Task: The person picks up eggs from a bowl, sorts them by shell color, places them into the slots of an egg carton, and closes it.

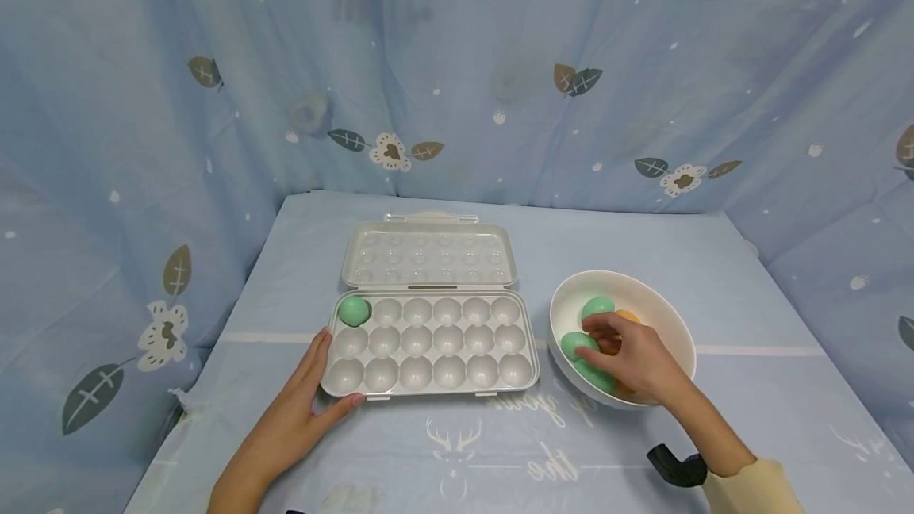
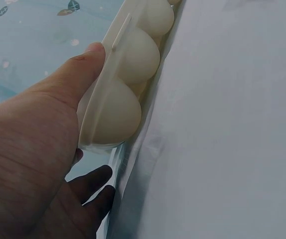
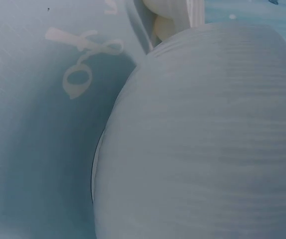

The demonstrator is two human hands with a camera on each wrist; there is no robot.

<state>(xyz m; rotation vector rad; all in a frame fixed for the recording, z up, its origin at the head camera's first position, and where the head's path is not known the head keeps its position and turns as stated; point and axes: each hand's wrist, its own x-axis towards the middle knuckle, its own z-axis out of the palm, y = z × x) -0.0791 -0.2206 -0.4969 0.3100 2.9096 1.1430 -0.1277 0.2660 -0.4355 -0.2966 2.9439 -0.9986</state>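
A pale egg box [image 1: 428, 343] lies with its lid [image 1: 431, 254] folded back. One green egg [image 1: 354, 311] fills the back left cup. My left hand [image 1: 303, 411] rests at the box's front left corner, its fingers along the side and its thumb at the front edge. In the left wrist view the thumb [image 2: 85, 62] touches the rim, above the rounded cup undersides [image 2: 115, 109]. Inside the white bowl [image 1: 674, 324], my right hand [image 1: 639, 355] reaches over green eggs [image 1: 598, 306] and orange ones [image 1: 628, 316]. Thumb and fingertips are spread beside a green egg [image 1: 577, 345]; the palm side is hidden.
The bowl stands to the right of the egg box on a pale blue cloth [image 1: 443, 458]. Patterned curtains [image 1: 471, 78] hang around the table. A black strap [image 1: 678, 468] shows near the right wrist. The right wrist view is mostly the bowl's outer wall [image 3: 198, 134].
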